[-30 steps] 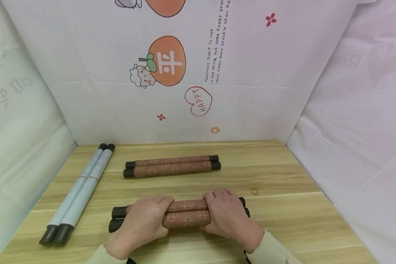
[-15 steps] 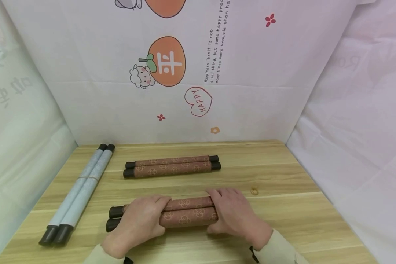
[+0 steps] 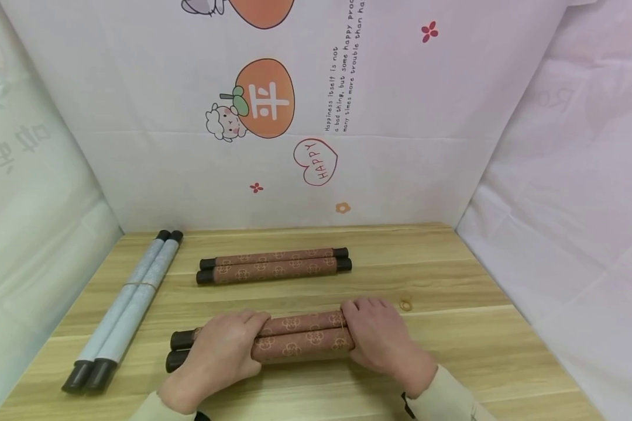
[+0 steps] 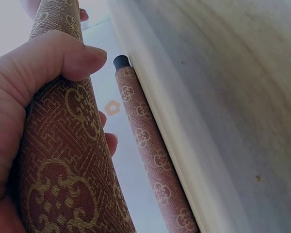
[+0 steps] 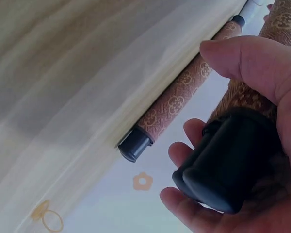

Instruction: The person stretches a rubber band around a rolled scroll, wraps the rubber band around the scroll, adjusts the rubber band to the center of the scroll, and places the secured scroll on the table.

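Note:
Two brown scrolls (image 3: 300,338) with gold flower patterns and black end caps lie side by side near the front of the table. My left hand (image 3: 218,354) grips them left of the middle; in the left wrist view its thumb (image 4: 77,60) lies over the patterned surface. Around their right part curls my right hand (image 3: 381,339), covering the right ends in the head view. The right wrist view shows the black end caps (image 5: 228,160) within that hand's fingers. A thin band (image 3: 343,327) crosses the scrolls just beside the right hand.
Behind lies another brown scroll pair (image 3: 276,269). Two pale blue scrolls (image 3: 131,304), tied with a thin band, lie slanted at the left. A loose rubber band (image 3: 405,304) sits right of the hands. White printed cloth (image 3: 400,175) encloses the wooden table (image 3: 453,327).
My right hand has moved rightward along the brown scrolls, and the thin band has come into view beside it. The scrolls and my left hand have shifted slightly left.

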Tool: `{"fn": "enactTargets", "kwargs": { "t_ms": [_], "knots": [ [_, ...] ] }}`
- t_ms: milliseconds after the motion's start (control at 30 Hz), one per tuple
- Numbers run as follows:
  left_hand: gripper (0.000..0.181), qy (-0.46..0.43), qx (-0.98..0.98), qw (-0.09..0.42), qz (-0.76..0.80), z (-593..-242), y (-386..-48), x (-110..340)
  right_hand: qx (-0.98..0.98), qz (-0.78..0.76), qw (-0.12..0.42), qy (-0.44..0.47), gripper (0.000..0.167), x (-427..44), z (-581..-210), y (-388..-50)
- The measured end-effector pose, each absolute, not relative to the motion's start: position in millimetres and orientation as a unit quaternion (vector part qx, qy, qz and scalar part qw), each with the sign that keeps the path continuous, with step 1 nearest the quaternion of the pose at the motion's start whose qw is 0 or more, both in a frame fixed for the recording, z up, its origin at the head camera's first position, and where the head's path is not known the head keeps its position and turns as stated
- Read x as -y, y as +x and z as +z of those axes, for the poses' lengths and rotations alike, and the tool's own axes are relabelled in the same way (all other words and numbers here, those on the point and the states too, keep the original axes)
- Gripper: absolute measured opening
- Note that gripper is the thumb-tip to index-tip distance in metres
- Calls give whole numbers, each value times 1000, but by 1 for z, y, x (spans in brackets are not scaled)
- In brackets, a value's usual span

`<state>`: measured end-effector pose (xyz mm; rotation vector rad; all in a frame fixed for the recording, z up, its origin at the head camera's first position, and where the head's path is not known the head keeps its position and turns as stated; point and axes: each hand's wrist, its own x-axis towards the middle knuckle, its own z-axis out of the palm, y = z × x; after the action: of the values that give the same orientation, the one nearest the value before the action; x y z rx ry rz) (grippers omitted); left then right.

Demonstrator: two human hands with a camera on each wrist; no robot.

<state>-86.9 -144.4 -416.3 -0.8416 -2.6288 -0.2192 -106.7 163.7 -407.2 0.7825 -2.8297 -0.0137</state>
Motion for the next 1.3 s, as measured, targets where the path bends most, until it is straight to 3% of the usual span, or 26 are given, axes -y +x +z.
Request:
{"fn": "enactTargets", "kwargs": {
  "t_ms": [367, 767, 1033, 1300],
  "knots": [
    [65, -298, 935, 179, -76, -413, -84, 141, 952, -25, 144, 271, 57, -157, -415, -105],
    [66, -294, 935, 182, -79, -414, -84, 141, 953, -35, 141, 265, 66, -150, -413, -104],
    [64, -305, 931, 186, -81, -417, -84, 138, 947, -12, 159, 278, 53, -144, -414, -101],
    [61, -304, 931, 181, -86, -417, -84, 134, 945, -19, 168, 279, 57, -137, -416, -101]
  ]
}}
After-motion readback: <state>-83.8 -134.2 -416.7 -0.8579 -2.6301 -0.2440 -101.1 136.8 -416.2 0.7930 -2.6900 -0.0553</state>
